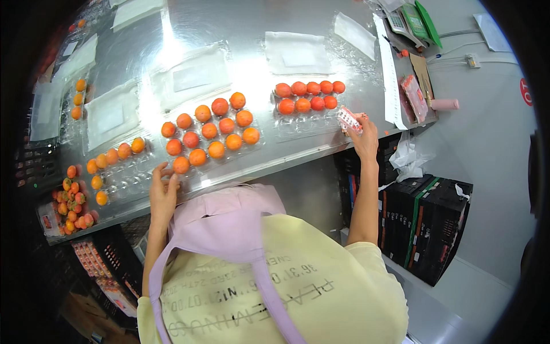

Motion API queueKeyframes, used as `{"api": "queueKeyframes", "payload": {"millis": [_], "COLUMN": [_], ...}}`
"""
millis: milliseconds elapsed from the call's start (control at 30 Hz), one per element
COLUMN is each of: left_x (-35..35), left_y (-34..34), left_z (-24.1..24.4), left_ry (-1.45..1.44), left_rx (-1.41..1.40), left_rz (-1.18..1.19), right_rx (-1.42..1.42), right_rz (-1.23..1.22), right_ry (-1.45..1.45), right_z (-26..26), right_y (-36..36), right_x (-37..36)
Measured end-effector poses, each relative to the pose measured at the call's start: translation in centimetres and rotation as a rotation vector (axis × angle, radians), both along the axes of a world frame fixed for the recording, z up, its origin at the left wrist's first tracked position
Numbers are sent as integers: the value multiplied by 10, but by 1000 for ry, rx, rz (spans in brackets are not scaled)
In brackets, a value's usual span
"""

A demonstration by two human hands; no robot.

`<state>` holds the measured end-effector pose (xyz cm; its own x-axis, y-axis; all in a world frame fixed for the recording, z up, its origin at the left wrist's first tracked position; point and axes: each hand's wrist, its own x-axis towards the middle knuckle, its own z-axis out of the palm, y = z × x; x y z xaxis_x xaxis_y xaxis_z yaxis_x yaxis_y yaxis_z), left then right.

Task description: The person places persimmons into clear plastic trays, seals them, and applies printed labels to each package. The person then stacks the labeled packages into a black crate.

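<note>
My left hand (162, 195) is at the front left corner of the middle clear plastic tray (202, 171), thumb and fingers apart. Whether it touches the rim, I cannot tell. Three rows of round orange-red fruits (209, 130) fill that tray. By the table's front edge, my right hand (366, 139) grips small pink-and-white printed slips (350, 120) from a little pile. Just left of them lies another clear tray (296, 125), with two rows of redder fruits (317, 103) and hollows at its front. A third tray (129, 178), partly filled, sits to the left.
White padded sheets (298, 53) lie along the steel table (245, 26). Loose fruits (71, 202) crowd a container at the left end. At right are a long paper strip (390, 73), a green-cased scale (414, 21) and a pink cylinder (445, 104). Black crates (425, 223) stand below.
</note>
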<state>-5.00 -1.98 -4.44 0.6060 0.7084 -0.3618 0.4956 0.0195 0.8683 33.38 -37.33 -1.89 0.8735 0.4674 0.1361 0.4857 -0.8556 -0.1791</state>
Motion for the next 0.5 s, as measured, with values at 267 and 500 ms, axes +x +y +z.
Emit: {"api": "queueKeyframes", "payload": {"millis": [267, 500], "left_x": [2, -5], "left_y": [-2, -4], "left_z": [-27, -50], "left_ry": [-93, -81], "left_rx": [-248, -243], "left_rz": [268, 347], "right_rx": [-45, -42], "right_rz": [220, 313], "right_ry": [115, 184], "right_z": [-8, 1], "right_y": [-15, -18], "right_x": [41, 54]}}
